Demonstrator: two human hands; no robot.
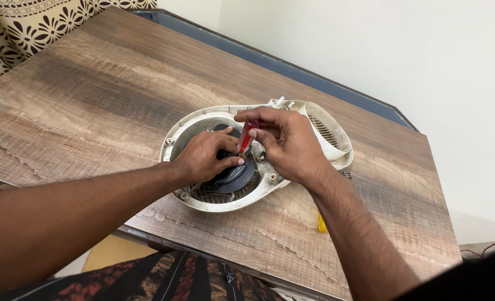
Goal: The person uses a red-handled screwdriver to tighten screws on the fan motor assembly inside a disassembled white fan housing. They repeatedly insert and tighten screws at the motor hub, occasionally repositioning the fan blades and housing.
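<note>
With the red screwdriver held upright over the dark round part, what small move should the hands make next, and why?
Probably turn the red screwdriver gently with the right hand: it stands upright, tip down beside the dark motor part that the left hand steadies inside the white housing. The tip itself is hidden.

Matt wood-grain table (91,95), dull off-white plastic housing (336,139), glossy translucent red screwdriver handle (246,138)
</note>
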